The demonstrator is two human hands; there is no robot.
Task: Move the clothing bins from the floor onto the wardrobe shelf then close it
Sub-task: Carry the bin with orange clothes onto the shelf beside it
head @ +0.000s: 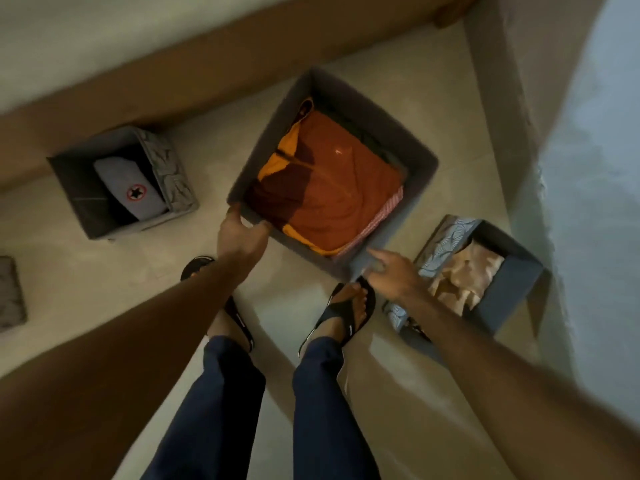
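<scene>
A large grey fabric bin (377,112) with folded orange and dark red clothes stands on the floor in front of my feet. My left hand (239,233) grips its near left corner, thumb over the rim. My right hand (391,275) hovers open at the bin's near right corner, fingers spread, touching nothing I can make out. A smaller grey bin (86,202) holding a grey garment with a star badge stands to the left. A blue patterned bin (519,268) with beige cloth sits to the right, by the wall.
A brown wooden base (207,71) runs along the floor behind the bins. A pale wall (588,168) rises on the right. A grey patterned fabric piece (10,296) lies at the left edge. My feet in black sandals (349,313) stand just before the large bin.
</scene>
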